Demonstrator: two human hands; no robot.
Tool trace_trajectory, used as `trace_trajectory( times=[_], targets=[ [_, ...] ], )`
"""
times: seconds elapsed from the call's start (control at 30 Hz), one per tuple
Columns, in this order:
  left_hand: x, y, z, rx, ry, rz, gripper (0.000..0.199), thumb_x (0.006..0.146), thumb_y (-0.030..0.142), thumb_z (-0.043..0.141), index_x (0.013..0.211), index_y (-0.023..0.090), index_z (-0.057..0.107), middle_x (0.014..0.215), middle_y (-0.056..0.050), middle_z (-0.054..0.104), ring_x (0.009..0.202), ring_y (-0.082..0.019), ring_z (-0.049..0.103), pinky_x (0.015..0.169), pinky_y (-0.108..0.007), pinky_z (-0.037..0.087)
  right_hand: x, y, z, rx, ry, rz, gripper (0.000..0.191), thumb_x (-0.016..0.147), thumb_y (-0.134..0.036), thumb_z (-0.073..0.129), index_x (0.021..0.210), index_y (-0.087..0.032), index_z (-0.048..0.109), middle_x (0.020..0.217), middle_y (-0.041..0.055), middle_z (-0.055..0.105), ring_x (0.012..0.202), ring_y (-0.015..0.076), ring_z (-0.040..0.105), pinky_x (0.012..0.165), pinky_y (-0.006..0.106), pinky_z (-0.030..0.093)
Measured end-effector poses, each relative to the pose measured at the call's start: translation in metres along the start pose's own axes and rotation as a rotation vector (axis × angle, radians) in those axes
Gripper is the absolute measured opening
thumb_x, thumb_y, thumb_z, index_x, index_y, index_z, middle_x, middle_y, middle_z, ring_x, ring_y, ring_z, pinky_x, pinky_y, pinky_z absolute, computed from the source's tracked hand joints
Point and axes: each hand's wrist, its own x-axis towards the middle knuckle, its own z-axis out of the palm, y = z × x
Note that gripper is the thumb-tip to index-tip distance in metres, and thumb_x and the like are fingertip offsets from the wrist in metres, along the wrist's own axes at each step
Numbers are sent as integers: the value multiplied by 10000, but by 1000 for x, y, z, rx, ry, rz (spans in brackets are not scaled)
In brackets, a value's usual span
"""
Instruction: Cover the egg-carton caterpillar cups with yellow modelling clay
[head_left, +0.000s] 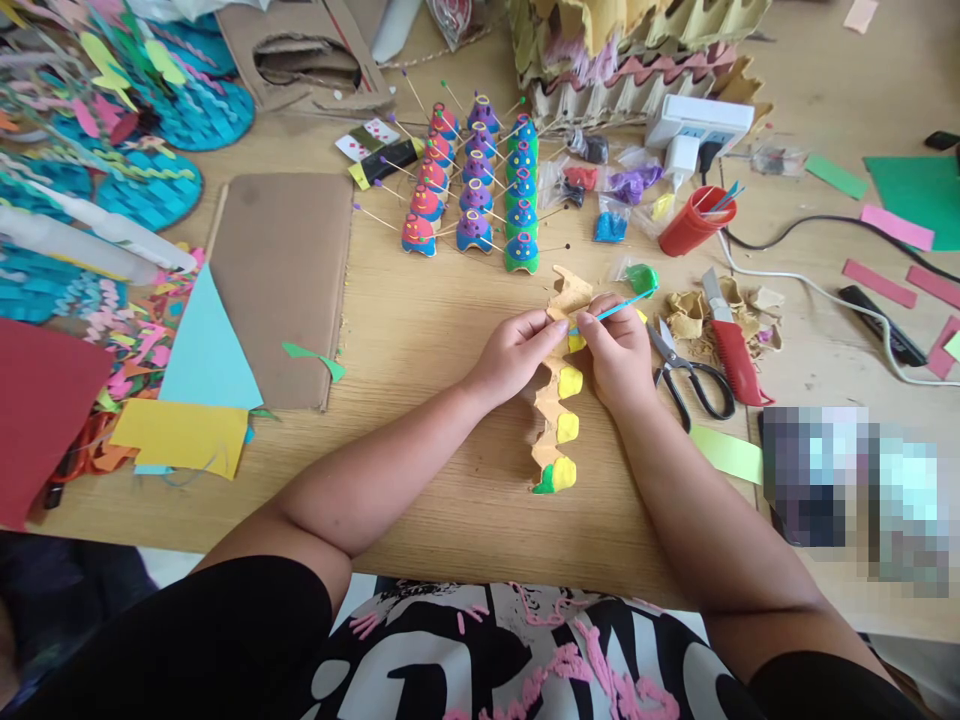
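Note:
A tan egg-carton strip (550, 401) runs lengthwise toward me on the table, with yellow clay-like patches on its right-hand bumps and a green patch at its near end. My left hand (517, 352) is closed on the strip's upper part, thumb on top. Pinched in my right hand (621, 355) is a thin blue stick (628, 302), its lower end close to the strip and my left thumb. My fingers cover the yellow patch there. Just beyond my right hand lies a lump of green clay (642, 278) by a clear bag.
Several painted egg-carton caterpillars (474, 196) with stick feelers stand ahead. To the right are scissors (694, 372), a red-handled knife (729, 345), a red cup (697, 222) and a power strip (699, 122) with cables. Cardboard (281, 290) and coloured paper (206, 345) lie left.

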Motion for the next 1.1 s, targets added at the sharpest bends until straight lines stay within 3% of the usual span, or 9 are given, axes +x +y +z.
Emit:
trace_trajectory(
  times=[0.2,0.73,1.1],
  targets=[
    [0,3,0,8,17,-4,501,937,610,718,709,198,547,698,22,405,693,-128,362,642,-293,308,0,0,1,32,19,-5,517,772,-663,893,777,-247,585,783,-40,523,743,128,473,706,295,418],
    [0,0,-1,-5,-1,-7,426,985,516,686,739,191,562,713,26,419,703,-121,379,658,-284,317,0,-1,0,10,1,-38,492,784,-614,904,756,-246,580,771,-36,523,747,137,487,711,298,421],
    [1,1,1,-61,26,-24,495,945,598,734,720,195,556,704,24,440,688,-119,390,645,-286,325,-1,-1,-2,21,-17,-71,502,820,-620,873,738,-243,552,775,-33,486,763,141,490,742,306,438]
  ],
)
